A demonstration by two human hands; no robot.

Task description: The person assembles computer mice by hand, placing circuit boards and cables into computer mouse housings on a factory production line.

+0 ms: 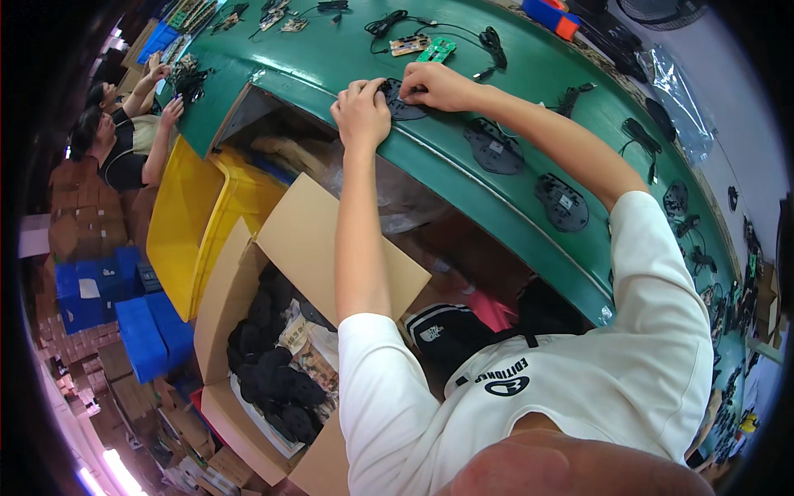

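At the near edge of the green workbench (314, 62), both my hands are at a black plastic mouse base (407, 109) lying on the surface. My left hand (362, 116) has its fingers curled over the left side of the base. From the right, my right hand (440, 86) reaches over the same base with fingers pinched together; whatever is between the fingertips is too small to tell. Just beyond the hands lie a green circuit board (437, 50) and a tan circuit board (408, 45), beside coiled black cables (491, 45).
Two more black mouse bases, one nearer (494, 147) and one further right (562, 202), lie along the bench. An open cardboard box (219, 302) with black parts stands below, beside a yellow bin (186, 223). Other people (124, 140) work at the far left. Blue bins (153, 335) stand behind.
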